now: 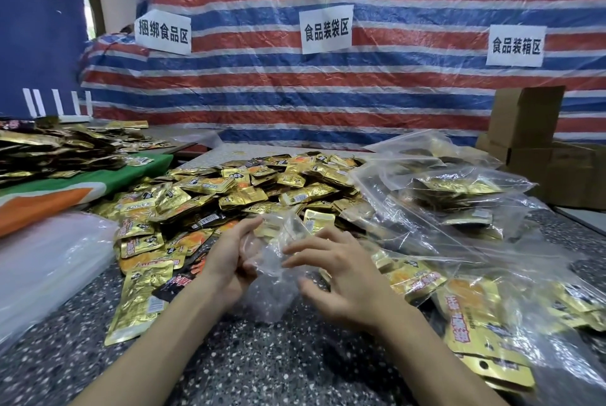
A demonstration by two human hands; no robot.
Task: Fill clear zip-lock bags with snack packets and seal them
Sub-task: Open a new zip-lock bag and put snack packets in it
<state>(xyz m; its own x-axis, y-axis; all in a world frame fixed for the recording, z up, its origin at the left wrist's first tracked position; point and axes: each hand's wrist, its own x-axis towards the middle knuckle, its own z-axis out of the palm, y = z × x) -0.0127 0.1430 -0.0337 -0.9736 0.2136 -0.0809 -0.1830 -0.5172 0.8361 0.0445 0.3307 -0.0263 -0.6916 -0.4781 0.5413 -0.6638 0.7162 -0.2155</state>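
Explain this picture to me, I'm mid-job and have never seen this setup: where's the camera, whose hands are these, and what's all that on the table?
No machine here: a person works bare-handed, and the one picture comes from a camera worn on their head, looking forward and down. The left hand holds a crumpled clear bag; the right hand has its fingers spread, tips at the bag. Behind, on the speckled table, lies a heap of gold snack packets. Filled bags are piled on the right, a stack of empty bags sits on the left, cardboard boxes stand far right. Whether the held bag holds packets yet, I cannot tell.
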